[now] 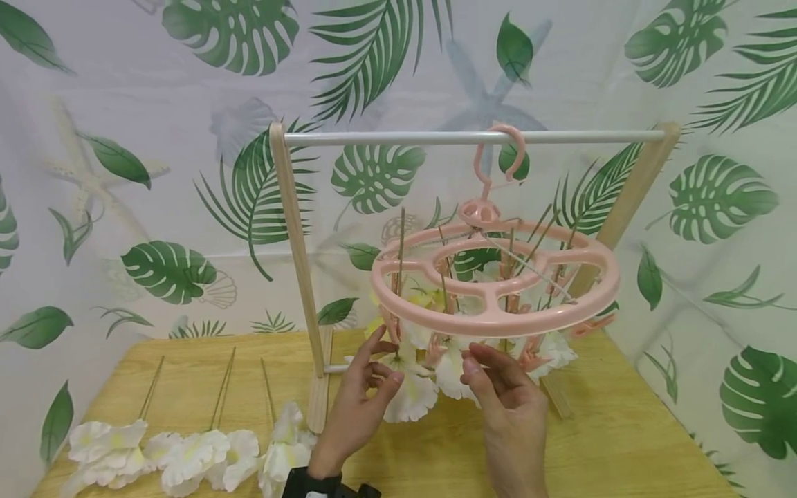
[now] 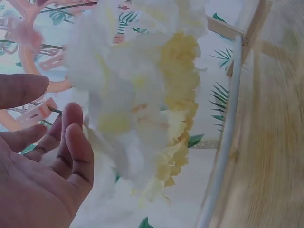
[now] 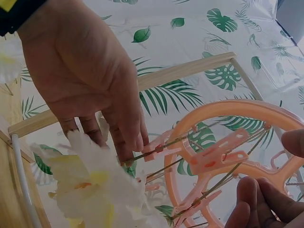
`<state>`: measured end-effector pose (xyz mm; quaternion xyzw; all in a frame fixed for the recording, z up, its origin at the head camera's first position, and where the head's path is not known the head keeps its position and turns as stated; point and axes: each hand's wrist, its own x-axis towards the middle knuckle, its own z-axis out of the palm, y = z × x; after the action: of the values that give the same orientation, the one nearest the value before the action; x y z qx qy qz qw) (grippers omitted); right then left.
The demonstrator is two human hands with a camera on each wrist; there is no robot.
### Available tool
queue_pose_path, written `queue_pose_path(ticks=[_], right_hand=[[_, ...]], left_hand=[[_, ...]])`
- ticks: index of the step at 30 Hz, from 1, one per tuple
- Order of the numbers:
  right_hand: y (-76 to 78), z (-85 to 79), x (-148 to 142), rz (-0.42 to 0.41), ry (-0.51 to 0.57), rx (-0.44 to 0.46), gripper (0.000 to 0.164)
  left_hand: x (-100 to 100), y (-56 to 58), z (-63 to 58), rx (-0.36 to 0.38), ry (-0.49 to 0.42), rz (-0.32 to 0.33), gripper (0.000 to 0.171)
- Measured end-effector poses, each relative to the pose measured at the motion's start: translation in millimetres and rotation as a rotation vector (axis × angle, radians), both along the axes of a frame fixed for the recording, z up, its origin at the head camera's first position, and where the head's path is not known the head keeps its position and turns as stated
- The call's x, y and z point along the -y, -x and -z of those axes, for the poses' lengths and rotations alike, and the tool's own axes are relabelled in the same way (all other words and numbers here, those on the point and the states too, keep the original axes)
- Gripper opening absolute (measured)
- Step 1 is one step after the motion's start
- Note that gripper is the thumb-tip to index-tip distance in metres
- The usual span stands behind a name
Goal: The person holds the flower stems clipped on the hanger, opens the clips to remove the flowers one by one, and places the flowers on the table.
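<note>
A pink round clip hanger [image 1: 492, 321] hangs with several white artificial flowers [image 1: 411, 394] clipped by their stems, heads down. At its front left is my left hand [image 1: 364, 401], fingers loosely bent beside a pink clip [image 2: 35, 116] and a flower stem. In the left wrist view a gap separates that thumb [image 2: 23, 90] from the fingers. My right hand [image 1: 513, 408] is raised below the front rim, near another hanging white flower [image 1: 454, 373]. Its fingertips [image 3: 247, 190] stand apart from the thumb, with nothing between them in the right wrist view.
The hanger's hook [image 1: 513, 149] is over a white rod [image 1: 386, 138] on a wooden stand [image 1: 292, 242]. Loose white flowers [image 1: 193, 460] with bare stems lie on the wooden table [image 1: 598, 443] at left. A leaf-printed sheet [image 1: 716, 277] covers the back.
</note>
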<state>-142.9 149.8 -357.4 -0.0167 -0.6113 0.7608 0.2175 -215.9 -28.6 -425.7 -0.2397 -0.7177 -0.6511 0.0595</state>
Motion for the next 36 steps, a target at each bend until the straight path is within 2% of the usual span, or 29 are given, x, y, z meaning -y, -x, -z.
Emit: queue_pose_path(ticks=[8, 14, 17, 19, 22, 24, 31, 36], right_hand=[[-2.8, 0.0, -0.4, 0.021, -0.038, -0.003, 0.018], [-6.6, 2.4, 0.2, -0.035, -0.162, -0.088, 0.003], [-7.3, 3.1, 1.0, -0.090, -0.259, -0.168, 0.006], [-7.4, 2.7, 2.2, -0.120, -0.325, -0.170, 0.006], [-5.9, 1.9, 4.0, -0.139, -0.403, -0.099, 0.002], [-4.2, 2.0, 4.8, -0.144, -0.434, -0.035, 0.008], [0.8, 4.4, 5.8, -0.117, -0.520, 0.078, 0.027], [1.4, 4.8, 5.2, -0.156, -0.578, 0.200, 0.041]], left_hand=[[-2.6, -6.5, -4.9, 0.012, 0.020, -0.072, 0.023], [-0.6, -8.5, -9.4, -0.011, 0.039, -0.056, 0.014], [2.1, -9.4, -11.4, -0.056, 0.058, -0.043, 0.012], [4.1, -10.2, -13.2, -0.091, 0.068, -0.030, 0.011], [6.0, -11.0, -15.7, -0.143, 0.083, -0.017, 0.010], [6.2, -12.1, -17.4, -0.159, 0.096, -0.012, 0.010], [5.6, -21.8, -22.4, -0.119, 0.123, 0.005, 0.016], [5.2, -27.8, -25.4, -0.119, 0.114, 0.030, 0.016]])
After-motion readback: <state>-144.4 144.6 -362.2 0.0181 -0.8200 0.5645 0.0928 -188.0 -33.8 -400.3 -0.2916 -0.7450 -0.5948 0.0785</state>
